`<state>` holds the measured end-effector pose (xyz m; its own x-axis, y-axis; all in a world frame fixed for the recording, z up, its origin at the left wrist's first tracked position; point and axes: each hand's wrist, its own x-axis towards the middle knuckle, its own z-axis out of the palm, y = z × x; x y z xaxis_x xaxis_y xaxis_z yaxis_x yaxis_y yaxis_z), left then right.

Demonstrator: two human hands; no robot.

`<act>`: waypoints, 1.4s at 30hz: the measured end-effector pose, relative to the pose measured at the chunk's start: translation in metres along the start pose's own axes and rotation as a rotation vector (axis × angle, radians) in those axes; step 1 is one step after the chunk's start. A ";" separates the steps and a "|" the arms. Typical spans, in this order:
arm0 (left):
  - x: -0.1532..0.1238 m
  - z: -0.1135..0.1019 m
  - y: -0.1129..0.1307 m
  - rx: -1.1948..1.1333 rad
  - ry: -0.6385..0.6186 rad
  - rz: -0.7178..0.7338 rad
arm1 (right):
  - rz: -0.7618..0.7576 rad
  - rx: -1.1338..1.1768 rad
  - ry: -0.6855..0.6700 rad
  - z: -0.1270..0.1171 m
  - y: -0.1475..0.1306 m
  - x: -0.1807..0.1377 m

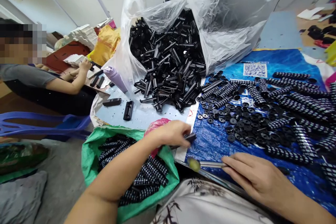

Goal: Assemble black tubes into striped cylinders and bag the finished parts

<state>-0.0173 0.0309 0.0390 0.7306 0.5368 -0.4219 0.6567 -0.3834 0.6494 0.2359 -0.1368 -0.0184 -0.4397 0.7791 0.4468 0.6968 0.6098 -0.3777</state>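
My left hand (174,133) reaches over the table's front edge, its fingers closed on a dark elongated plastic piece (189,137), blurred. Lower right, my right hand (253,175) grips a silvery metal rod (212,164) between thumb and fingers. A blurred yellow-green knob (194,164) shows at the rod's left end. Beneath my left forearm, a green sack (88,157) holds many black rollers with light-dotted surfaces (154,171). More dotted rollers (288,155) and small black discs (243,122) lie on the blue sheet (210,136) beyond my right hand.
A large clear plastic bag (223,38) spills black plastic parts (170,63) onto the table. Two black shells (128,110) and a lilac bottle (115,78) stand left of it. Another person (52,84) works at the left, near a blue plastic chair (47,122).
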 end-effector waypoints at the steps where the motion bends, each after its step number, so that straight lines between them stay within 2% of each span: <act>1: -0.016 -0.012 -0.006 -0.040 -0.188 0.031 | 0.006 -0.006 0.017 -0.003 0.004 -0.005; 2: -0.031 -0.023 -0.012 -0.109 -0.387 0.023 | 0.017 -0.013 0.030 -0.004 0.007 -0.009; 3: -0.045 -0.033 -0.017 -0.191 -0.446 -0.010 | 0.032 -0.016 0.034 -0.004 0.010 -0.013; 4: -0.056 -0.041 -0.022 -0.261 -0.458 -0.024 | 0.047 -0.012 0.032 -0.004 0.013 -0.017; 5: -0.063 -0.047 -0.024 -0.289 -0.386 -0.038 | 0.062 -0.002 0.023 -0.002 0.014 -0.019; 7: -0.063 -0.053 -0.025 -0.169 -0.020 -0.045 | 0.087 0.026 0.000 0.002 0.016 -0.021; 9: -0.047 -0.055 -0.025 0.139 0.428 -0.087 | 0.102 0.043 -0.013 0.005 0.014 -0.019; 10: -0.034 -0.055 -0.025 0.303 0.591 -0.131 | 0.109 0.048 -0.017 0.005 0.013 -0.017; 11: -0.021 -0.057 -0.026 0.446 0.681 -0.193 | 0.111 0.053 -0.019 0.004 0.013 -0.016; 13: 0.006 -0.060 -0.029 0.623 0.687 -0.318 | 0.117 0.060 -0.025 -0.001 0.016 -0.013; 16: 0.036 -0.067 -0.037 0.674 0.619 -0.383 | 0.203 -0.018 0.030 -0.020 0.040 -0.012; 19: 0.047 -0.077 -0.046 0.626 0.619 -0.364 | 0.504 -0.379 0.101 -0.051 0.081 -0.013; 20: 0.047 -0.081 -0.048 0.552 0.621 -0.366 | 0.632 -0.540 0.071 -0.062 0.096 -0.012; 22: 0.042 -0.086 -0.051 0.239 0.626 -0.369 | 0.755 -0.668 0.010 -0.081 0.124 -0.008; 26: 0.027 -0.085 -0.047 -0.596 0.638 -0.354 | 0.793 -0.692 -0.187 -0.097 0.166 0.009; 29: 0.020 -0.072 -0.038 -0.879 0.707 -0.338 | 0.792 -0.679 -0.299 -0.096 0.183 0.021; 33: 0.020 -0.051 -0.027 -0.888 0.784 -0.298 | 0.818 -0.649 -0.336 -0.099 0.190 0.025; 36: 0.022 -0.038 -0.022 -0.850 0.814 -0.234 | 0.833 -0.620 -0.276 -0.112 0.181 0.018; 40: 0.018 -0.029 -0.016 -0.790 0.852 -0.247 | 0.841 -0.533 -0.043 -0.123 0.151 -0.007; 42: 0.015 -0.028 -0.014 -0.748 0.834 -0.276 | 0.878 -0.366 0.190 -0.116 0.130 -0.022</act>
<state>-0.0212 0.0655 0.0415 0.0458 0.9698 -0.2396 0.2962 0.2159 0.9304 0.4020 -0.0910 0.0165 0.3980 0.8791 0.2621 0.8806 -0.2862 -0.3776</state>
